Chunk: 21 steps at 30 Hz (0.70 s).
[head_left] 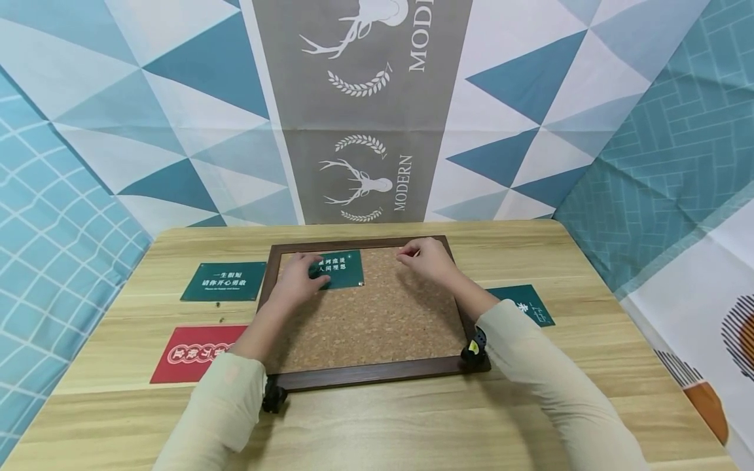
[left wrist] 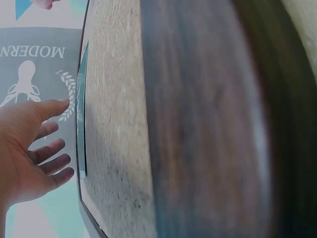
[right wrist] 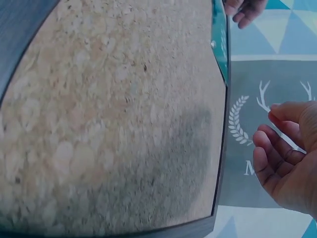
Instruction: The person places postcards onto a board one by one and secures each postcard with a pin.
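A dark-framed cork board [head_left: 377,327] lies on the wooden table. On its upper left part is a green card [head_left: 341,269] with white lettering. My left hand [head_left: 299,278] is over this card's left side, with thumb and fingers spread apart and loosely bent. In the left wrist view the left hand [left wrist: 37,148] shows an empty palm beside the card's edge [left wrist: 82,119]. Over the board's upper right part is my right hand [head_left: 429,256], apart from the card. Its thumb and index fingertips come together and the other fingers curl in; nothing shows between them in the right wrist view.
Another green card [head_left: 224,281] lies left of the board, with a red card [head_left: 197,353] nearer me. To the right, a third green card [head_left: 524,304] is partly behind my right forearm. Patterned cloth [head_left: 365,111] rises behind the table [head_left: 377,432].
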Each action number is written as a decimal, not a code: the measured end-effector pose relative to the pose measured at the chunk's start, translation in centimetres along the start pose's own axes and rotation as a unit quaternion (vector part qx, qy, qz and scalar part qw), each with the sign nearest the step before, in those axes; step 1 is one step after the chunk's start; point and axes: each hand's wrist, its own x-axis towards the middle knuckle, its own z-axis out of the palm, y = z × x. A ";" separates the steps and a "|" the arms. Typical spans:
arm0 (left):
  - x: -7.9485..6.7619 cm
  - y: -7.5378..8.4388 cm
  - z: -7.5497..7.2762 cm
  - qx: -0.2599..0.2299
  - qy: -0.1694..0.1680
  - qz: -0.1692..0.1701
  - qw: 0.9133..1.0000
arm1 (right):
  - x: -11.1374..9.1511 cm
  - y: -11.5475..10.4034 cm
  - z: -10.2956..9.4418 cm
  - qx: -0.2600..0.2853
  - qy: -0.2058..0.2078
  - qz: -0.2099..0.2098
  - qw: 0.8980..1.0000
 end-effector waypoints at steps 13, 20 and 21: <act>-0.7 -0.8 -0.8 -0.011 0.003 -0.010 1.000 | -1.0 1.2 -1.8 0.003 0.013 -0.005 1.000; -1.1 -1.3 -1.3 -0.006 0.019 0.000 1.000 | -1.7 2.1 -2.9 0.006 0.024 0.008 1.000; -1.2 -1.3 -1.4 -0.007 0.022 0.000 1.000 | -1.8 2.3 -3.1 0.007 0.027 0.010 1.000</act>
